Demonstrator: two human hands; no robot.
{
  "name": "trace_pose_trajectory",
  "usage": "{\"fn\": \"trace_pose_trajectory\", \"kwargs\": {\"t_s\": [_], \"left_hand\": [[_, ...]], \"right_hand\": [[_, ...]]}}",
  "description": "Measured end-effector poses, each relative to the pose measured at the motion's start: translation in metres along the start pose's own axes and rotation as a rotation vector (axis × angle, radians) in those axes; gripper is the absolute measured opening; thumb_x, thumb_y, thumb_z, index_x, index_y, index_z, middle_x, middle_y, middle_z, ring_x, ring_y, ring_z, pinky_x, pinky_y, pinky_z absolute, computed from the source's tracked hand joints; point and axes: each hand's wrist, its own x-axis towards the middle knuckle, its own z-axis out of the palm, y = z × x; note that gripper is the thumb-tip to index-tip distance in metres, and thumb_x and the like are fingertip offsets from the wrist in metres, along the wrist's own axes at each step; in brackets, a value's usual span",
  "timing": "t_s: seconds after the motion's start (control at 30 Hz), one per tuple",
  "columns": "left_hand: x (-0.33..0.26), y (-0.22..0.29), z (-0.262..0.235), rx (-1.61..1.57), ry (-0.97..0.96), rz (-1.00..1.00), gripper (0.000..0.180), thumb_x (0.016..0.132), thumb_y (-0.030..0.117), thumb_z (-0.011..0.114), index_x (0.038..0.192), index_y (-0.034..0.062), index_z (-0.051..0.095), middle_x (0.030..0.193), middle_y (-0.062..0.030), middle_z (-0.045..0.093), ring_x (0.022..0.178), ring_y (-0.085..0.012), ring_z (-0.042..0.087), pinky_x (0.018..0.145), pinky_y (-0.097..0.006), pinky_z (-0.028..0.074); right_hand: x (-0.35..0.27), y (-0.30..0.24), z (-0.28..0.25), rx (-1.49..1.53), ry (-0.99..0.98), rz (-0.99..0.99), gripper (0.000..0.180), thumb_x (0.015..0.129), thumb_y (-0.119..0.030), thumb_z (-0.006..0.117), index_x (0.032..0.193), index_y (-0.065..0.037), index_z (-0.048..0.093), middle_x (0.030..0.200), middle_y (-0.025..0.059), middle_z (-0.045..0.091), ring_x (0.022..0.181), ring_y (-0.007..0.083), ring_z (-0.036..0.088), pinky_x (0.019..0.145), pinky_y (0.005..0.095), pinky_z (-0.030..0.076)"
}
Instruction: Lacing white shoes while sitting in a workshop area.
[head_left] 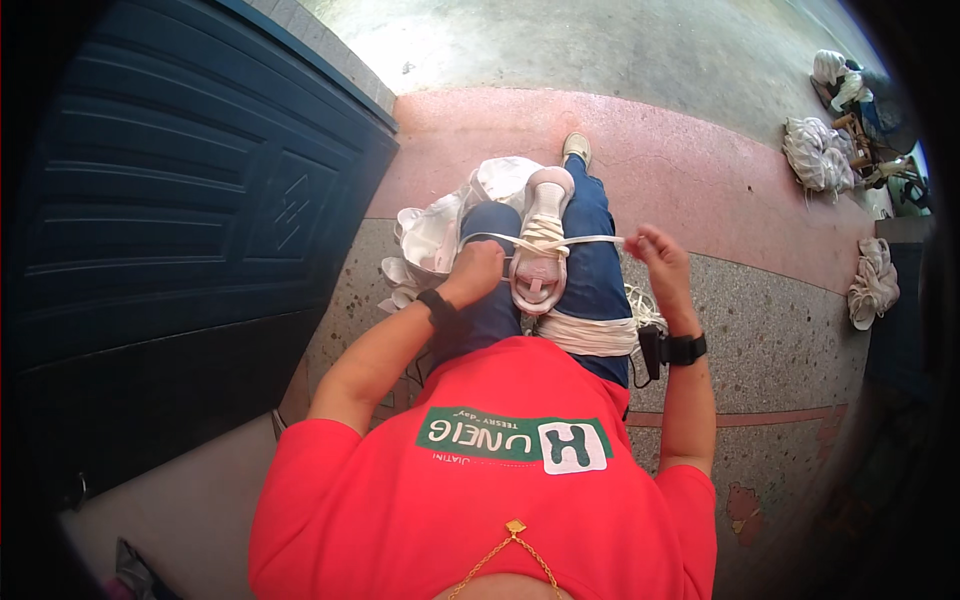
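A pale pink and white shoe upper point(541, 270) lies lengthwise between my thighs, its ankle opening toward me. White shoelace point(594, 239) zigzags up its front and crosses over it, with an end running out to each side. My right hand point(655, 247), at the right of the shoe, is closed in a pinch on one lace end, which is pulled taut. To the left, my left hand point(477, 268) is curled closed over my thigh at the other lace end; its fingertips are partly hidden. A bundle of white laces point(590, 333) lies across my right thigh.
White shoe uppers point(430, 232) are heaped beside my left leg. A dark blue door point(190, 170) stands close on the left. Bundles of white uppers point(818, 155) lie on the floor at the far right, with another pile point(873, 284) nearer. Loose laces point(645, 306) hang beside my right thigh.
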Motion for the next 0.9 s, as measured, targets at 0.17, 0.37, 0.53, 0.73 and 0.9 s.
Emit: {"fn": "trace_pose_trajectory", "kwargs": {"t_s": [0.17, 0.37, 0.53, 0.73, 0.9], "left_hand": [[0.003, 0.011, -0.018, -0.114, -0.134, -0.022, 0.024, 0.094, 0.019, 0.06, 0.087, -0.0007, 0.07, 0.085, -0.0253, 0.068, 0.084, -0.0432, 0.068, 0.073, -0.05, 0.052], [0.007, 0.033, -0.006, 0.068, -0.062, 0.006, 0.022, 0.095, 0.021, 0.062, 0.091, 0.0012, 0.069, 0.083, -0.0253, 0.067, 0.084, -0.0437, 0.067, 0.073, -0.052, 0.052], [-0.009, 0.042, -0.004, 0.156, 0.037, 0.019, 0.023, 0.095, 0.026, 0.063, 0.09, 0.0033, 0.067, 0.088, -0.0223, 0.068, 0.081, -0.0443, 0.067, 0.072, -0.052, 0.054], [-0.008, 0.036, 0.012, 0.138, 0.106, 0.016, 0.013, 0.095, 0.016, 0.061, 0.098, 0.0041, 0.062, 0.09, -0.0206, 0.067, 0.08, -0.0434, 0.067, 0.07, -0.05, 0.055], [-0.007, 0.043, 0.011, 0.293, 0.0, 0.205, 0.009, 0.09, 0.009, 0.058, 0.099, 0.006, 0.059, 0.092, -0.0173, 0.065, 0.078, -0.0398, 0.07, 0.064, -0.048, 0.057]], "right_hand": [[-0.016, 0.021, 0.04, -0.685, -0.093, -0.345, 0.016, 0.093, -0.011, 0.067, 0.106, -0.008, 0.075, 0.102, 0.0099, 0.07, 0.098, 0.0258, 0.066, 0.092, 0.0387, 0.05], [-0.018, 0.031, 0.074, -1.022, -0.11, -0.503, 0.011, 0.089, -0.014, 0.065, 0.094, -0.014, 0.074, 0.087, 0.0074, 0.067, 0.09, 0.0294, 0.061, 0.078, 0.0456, 0.045], [-0.014, 0.031, 0.081, -1.097, -0.044, -0.399, 0.01, 0.089, -0.019, 0.066, 0.09, -0.012, 0.073, 0.087, 0.0089, 0.068, 0.09, 0.0305, 0.062, 0.078, 0.0459, 0.045], [-0.012, 0.03, 0.092, -1.121, -0.065, -0.42, 0.009, 0.087, -0.018, 0.066, 0.085, -0.012, 0.073, 0.087, 0.0081, 0.066, 0.093, 0.0303, 0.061, 0.079, 0.0456, 0.045], [-0.009, 0.031, 0.094, -1.218, -0.104, -0.423, 0.007, 0.078, -0.012, 0.066, 0.081, -0.01, 0.072, 0.088, 0.0079, 0.067, 0.095, 0.0293, 0.061, 0.079, 0.0468, 0.045]]}}
